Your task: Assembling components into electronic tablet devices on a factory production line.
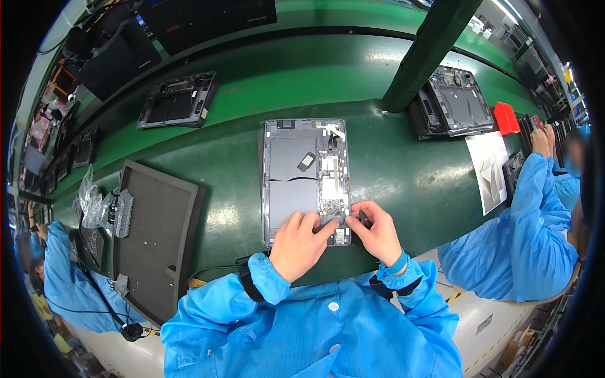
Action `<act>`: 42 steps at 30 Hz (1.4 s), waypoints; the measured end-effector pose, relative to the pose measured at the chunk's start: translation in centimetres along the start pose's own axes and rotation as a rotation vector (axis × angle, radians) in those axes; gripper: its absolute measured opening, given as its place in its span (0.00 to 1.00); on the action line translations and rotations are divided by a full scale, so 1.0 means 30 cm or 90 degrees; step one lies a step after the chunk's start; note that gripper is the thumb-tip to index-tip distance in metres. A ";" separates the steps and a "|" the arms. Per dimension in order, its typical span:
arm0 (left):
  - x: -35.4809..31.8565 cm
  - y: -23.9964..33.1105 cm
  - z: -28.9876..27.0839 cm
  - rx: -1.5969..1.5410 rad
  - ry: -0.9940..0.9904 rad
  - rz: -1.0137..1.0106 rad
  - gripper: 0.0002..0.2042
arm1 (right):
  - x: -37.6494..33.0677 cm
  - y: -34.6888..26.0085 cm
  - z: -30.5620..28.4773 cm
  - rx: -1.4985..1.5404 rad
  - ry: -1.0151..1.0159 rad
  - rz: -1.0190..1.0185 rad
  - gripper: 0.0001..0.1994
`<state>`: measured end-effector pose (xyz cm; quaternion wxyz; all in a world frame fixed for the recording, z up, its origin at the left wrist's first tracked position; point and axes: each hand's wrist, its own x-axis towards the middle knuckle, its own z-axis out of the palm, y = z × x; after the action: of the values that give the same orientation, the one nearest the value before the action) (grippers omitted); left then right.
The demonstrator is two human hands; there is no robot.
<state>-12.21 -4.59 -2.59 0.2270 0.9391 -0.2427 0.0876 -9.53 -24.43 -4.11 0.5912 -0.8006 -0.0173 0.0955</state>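
Note:
An opened grey laptop chassis (pixel 293 151) lies on the bench in front of me, its dark battery on the left and circuit board (pixel 329 183) on the right. My left hand (pixel 299 242) rests over its near end, fingers bent on the battery and thumb stretched to the board; it appears to hold nothing. At the near right edge is my right hand (pixel 378 233), closed around a small black piece (pixel 365 218), whose kind I cannot make out. The thumb tip of that hand touches the chassis edge. A small dark part with a light label (pixel 307 161) lies on the battery.
Left of me a dark shallow tray (pixel 157 233) leans at an angle, with clear plastic bags (pixel 94 205) beside it. More opened chassis lie at far left (pixel 176 101) and far right (pixel 460 101). A green post (pixel 428 53) rises behind. Co-workers in blue (pixel 513 242) sit on both sides.

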 end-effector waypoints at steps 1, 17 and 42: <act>-0.007 0.003 0.009 0.026 0.011 -0.004 0.20 | 0.001 -0.003 0.001 0.011 -0.008 0.004 0.09; -0.043 0.016 -0.021 -0.088 0.047 -0.079 0.25 | 0.000 -0.094 -0.068 -0.362 -0.018 -0.372 0.08; -0.057 0.012 -0.054 -0.214 0.063 -0.093 0.17 | 0.059 -0.158 -0.058 -0.429 -0.128 -0.408 0.08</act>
<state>-13.97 -3.40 -1.50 0.3981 0.8976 -0.1736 0.0756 -7.09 -24.41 0.65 0.2937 -0.8889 -0.3506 -0.0255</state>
